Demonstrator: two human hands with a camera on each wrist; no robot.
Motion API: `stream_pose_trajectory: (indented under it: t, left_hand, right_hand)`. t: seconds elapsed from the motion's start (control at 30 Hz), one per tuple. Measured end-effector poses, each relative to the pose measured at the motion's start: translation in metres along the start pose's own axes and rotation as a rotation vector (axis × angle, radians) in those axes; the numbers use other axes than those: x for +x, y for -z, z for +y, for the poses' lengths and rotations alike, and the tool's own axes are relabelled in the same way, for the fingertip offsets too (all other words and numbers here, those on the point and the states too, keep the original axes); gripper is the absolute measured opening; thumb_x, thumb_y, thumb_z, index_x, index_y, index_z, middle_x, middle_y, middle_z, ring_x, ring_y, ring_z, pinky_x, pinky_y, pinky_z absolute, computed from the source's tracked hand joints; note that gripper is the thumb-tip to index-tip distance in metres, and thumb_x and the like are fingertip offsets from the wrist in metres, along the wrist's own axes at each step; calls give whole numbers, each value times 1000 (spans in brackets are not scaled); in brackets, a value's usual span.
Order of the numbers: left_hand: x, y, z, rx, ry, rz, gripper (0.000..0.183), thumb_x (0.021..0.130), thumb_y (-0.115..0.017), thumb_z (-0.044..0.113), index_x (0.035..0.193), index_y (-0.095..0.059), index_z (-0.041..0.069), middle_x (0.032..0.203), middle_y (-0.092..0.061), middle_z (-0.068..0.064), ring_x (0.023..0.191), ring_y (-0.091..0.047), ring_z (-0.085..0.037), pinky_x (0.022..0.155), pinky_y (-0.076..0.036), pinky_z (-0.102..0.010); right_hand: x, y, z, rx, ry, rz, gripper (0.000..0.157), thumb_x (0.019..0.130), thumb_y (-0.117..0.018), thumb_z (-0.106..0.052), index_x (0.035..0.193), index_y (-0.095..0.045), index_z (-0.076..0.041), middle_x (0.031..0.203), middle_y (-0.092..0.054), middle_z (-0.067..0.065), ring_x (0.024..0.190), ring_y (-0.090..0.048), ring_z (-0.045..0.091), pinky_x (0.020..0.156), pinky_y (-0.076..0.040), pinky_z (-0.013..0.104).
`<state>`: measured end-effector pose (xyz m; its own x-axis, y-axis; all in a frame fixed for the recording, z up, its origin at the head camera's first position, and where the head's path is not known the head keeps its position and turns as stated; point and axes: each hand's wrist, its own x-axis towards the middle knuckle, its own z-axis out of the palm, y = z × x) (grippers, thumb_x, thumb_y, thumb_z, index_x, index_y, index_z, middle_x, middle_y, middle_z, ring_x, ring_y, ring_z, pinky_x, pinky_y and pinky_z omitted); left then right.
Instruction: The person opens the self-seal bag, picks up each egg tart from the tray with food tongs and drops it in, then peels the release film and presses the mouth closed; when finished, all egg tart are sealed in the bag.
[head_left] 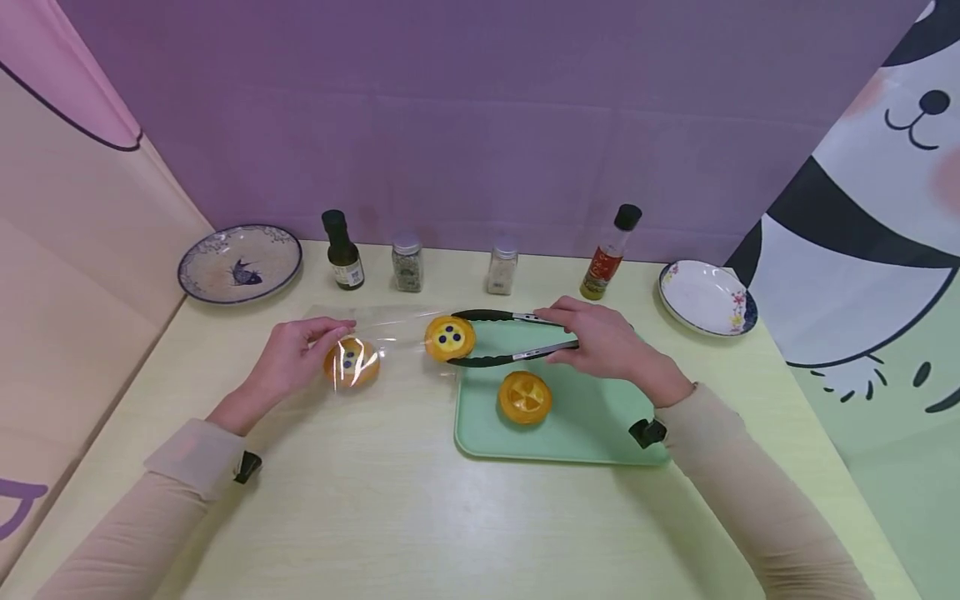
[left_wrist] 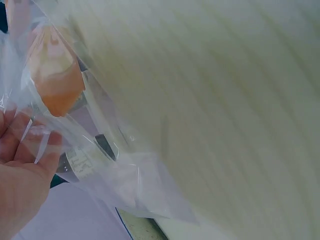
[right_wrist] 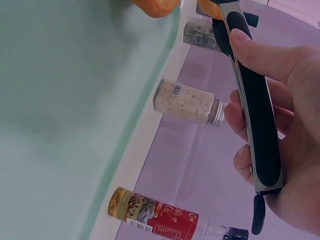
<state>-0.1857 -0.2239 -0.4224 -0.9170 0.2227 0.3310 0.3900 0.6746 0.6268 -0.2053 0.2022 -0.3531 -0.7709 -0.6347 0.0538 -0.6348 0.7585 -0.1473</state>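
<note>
My left hand (head_left: 300,348) pinches a clear plastic bag (head_left: 401,346) near its left end. Inside the bag, beside my fingertips, is a round tart with dark blue dots (head_left: 351,363); the left wrist view shows this tart (left_wrist: 56,75) through the film. My right hand (head_left: 600,337) grips black-and-silver tongs (right_wrist: 255,110), thumb on one arm and fingers on the other. Between the tong tips is a second blue-dotted tart (head_left: 450,337) at the bag's right end. How far it sits inside the bag I cannot tell. A plain golden tart (head_left: 525,397) lies on the green tray (head_left: 585,446).
Along the back stand a dark bottle (head_left: 345,258), two spice jars, one greenish (head_left: 407,267) and one pale (head_left: 502,271), and a red-labelled oil bottle (head_left: 604,262). A blue-rimmed plate (head_left: 240,265) is at the back left, a floral dish (head_left: 705,298) at the back right.
</note>
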Motion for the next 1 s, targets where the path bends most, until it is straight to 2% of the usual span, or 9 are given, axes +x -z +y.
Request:
stream_pose_trajectory:
  t: [0.2,0.3,0.37,0.43,0.5,0.6,0.7,1.0]
  left_hand:
    - [1,0,-1,-14,51,-27,22,96,-54,15,109,-69,5,110,-69,-8,105,-63,-26,87,-52,-40]
    - [2,-1,-3,-14,23,-11,22,95,-55,15,108,-70,5,108,-70,-9,103,-64,-26,84,-52,-21]
    - [2,-2,-4,-18,-4,4,21,95,-56,14,107,-70,4,106,-70,-9,102,-65,-27,81,-46,-9]
    - [2,-3,-4,-24,-20,12,21,94,-56,14,106,-70,4,105,-70,-9,101,-65,-27,78,-40,-3]
    - [2,-3,-3,-24,-15,9,21,94,-56,15,106,-71,4,105,-71,-8,102,-65,-26,81,-45,-8]
    - [2,-3,-2,-27,7,-9,21,95,-56,15,106,-71,4,106,-70,-8,102,-65,-25,85,-52,-24]
    - [2,-3,-1,-35,24,-27,22,95,-55,16,106,-70,4,108,-70,-9,104,-64,-26,86,-51,-38]
    - [2,-3,0,-54,49,-61,24,95,-55,18,108,-69,4,112,-68,-10,108,-62,-28,90,-49,-43]
  right_hand:
    - [0,-3,1,-42,22,14,64,77,-77,-36,133,-53,-19,117,-57,-1,85,-59,14,70,-52,31]
    - [0,-7,-2,-55,47,35,64,76,-77,-36,133,-53,-18,116,-58,0,83,-59,15,70,-52,31]
    - [0,-10,-5,-45,57,44,64,76,-77,-36,133,-53,-18,116,-58,-1,81,-59,15,69,-52,31]
    - [1,-12,-8,-21,56,42,64,76,-78,-35,132,-54,-18,115,-58,-1,81,-59,15,69,-51,31]
    - [3,-14,-11,11,51,28,63,76,-78,-35,132,-54,-17,115,-58,-1,82,-59,15,69,-51,30]
    - [7,-14,-17,44,42,-17,62,78,-76,-36,132,-54,-16,115,-57,-1,84,-58,15,68,-49,29]
    - [13,-15,-20,69,45,-56,61,79,-75,-37,132,-55,-15,116,-57,0,85,-56,15,67,-47,29]
    - [37,-24,-20,175,68,-135,58,82,-72,-37,132,-54,-15,115,-57,-1,85,-57,17,72,-47,29]
